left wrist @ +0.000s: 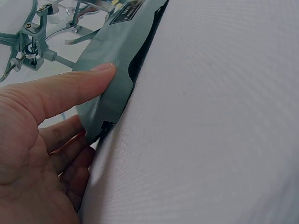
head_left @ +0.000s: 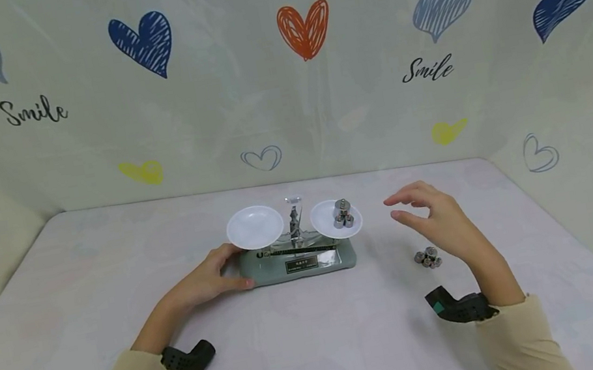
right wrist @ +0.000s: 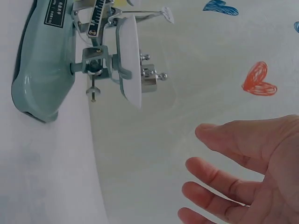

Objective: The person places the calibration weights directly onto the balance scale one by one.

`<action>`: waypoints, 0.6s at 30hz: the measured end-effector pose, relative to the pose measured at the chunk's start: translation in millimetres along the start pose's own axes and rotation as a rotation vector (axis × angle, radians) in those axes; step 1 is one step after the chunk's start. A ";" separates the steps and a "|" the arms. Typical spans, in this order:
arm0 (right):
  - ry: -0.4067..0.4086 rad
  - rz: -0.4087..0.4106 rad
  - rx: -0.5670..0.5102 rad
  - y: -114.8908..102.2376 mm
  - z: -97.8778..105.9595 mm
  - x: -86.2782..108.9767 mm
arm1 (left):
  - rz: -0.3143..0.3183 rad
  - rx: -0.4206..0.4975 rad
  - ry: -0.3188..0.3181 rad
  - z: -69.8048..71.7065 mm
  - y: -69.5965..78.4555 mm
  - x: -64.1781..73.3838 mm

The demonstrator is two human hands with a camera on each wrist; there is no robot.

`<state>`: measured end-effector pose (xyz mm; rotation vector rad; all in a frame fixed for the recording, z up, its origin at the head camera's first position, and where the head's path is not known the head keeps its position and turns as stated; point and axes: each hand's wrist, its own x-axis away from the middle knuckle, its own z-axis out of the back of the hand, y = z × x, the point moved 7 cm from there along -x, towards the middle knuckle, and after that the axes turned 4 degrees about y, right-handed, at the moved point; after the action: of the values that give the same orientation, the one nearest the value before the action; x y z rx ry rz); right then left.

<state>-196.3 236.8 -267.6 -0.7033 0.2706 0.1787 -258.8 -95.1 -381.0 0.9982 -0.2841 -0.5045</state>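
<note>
A green two-pan balance scale (head_left: 298, 262) stands on the table. My left hand (head_left: 211, 274) grips the left end of its base. In the left wrist view the thumb (left wrist: 96, 81) lies over the top face, while the other fingers curl at the end and far side. The left white pan (head_left: 255, 226) is bare. Several metal weights (head_left: 343, 212) stand on the right pan (head_left: 323, 220), one large and the others smaller. Right of that pan my right hand (head_left: 436, 216) is raised, thumb and fingers spread apart with nothing between them.
A cluster of several small metal weights (head_left: 427, 258) sits on the white tabletop (head_left: 325, 345), below the right hand. Behind the table rises a pale backdrop (head_left: 234, 103) printed with hearts and lettering. Each wrist carries a black camera mount (head_left: 189, 359).
</note>
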 end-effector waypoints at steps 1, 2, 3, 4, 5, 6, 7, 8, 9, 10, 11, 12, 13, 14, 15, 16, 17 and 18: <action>-0.007 0.005 -0.001 1.0 1.3 0.3 | 0.002 0.000 0.001 -0.1 0.1 0.1; -0.015 0.009 -0.003 2.4 2.4 0.7 | 0.006 0.001 0.002 -0.1 0.2 0.3; -0.021 0.011 -0.006 4.1 3.2 0.9 | 0.011 -0.003 0.002 0.0 0.0 0.5; -0.026 0.012 -0.009 5.8 4.0 1.2 | 0.014 -0.006 0.003 0.1 0.1 0.8; -0.031 0.012 -0.013 7.8 4.6 1.2 | 0.012 -0.010 0.002 0.2 0.9 1.2; -0.038 0.012 -0.019 10.0 4.8 1.3 | 0.015 -0.008 0.004 0.5 1.3 1.5; -0.045 0.010 -0.021 12.3 5.3 1.5 | 0.013 -0.010 0.004 0.6 2.2 2.0; -0.054 0.004 -0.030 14.8 5.8 1.8 | 0.009 -0.010 0.005 0.8 3.3 2.4; -0.065 -0.004 -0.035 17.7 6.1 2.1 | 0.005 -0.013 0.005 0.9 4.1 2.7; -0.077 -0.014 -0.037 20.8 6.3 2.5 | 0.001 -0.013 0.005 1.0 5.2 3.0; -0.092 -0.025 -0.041 24.2 6.3 2.8 | -0.003 -0.014 0.006 1.0 6.1 3.2; -0.108 -0.041 -0.042 28.0 6.2 3.3 | -0.003 -0.014 0.007 1.1 6.4 3.4; -0.124 -0.062 -0.040 32.3 6.1 3.7 | -0.004 -0.016 0.007 1.2 6.9 3.5; -0.141 -0.078 -0.040 36.3 5.7 4.1 | -0.005 -0.015 0.006 1.1 7.3 3.6; -0.159 -0.097 -0.032 40.8 5.2 4.5 | -0.004 -0.015 0.005 1.1 7.4 3.6; -0.175 -0.115 -0.028 44.8 4.6 4.9 | -0.006 -0.015 0.005 1.1 7.5 3.7; -0.191 -0.129 -0.032 48.9 4.0 5.1 | -0.008 -0.014 0.003 1.0 7.8 3.7; -0.208 -0.143 -0.031 52.8 3.3 5.5 | -0.010 -0.014 0.002 1.0 7.9 3.7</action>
<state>-203.7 279.0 -299.2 -0.7257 0.0187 0.1184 -253.9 -94.3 -373.7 0.9868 -0.2731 -0.5139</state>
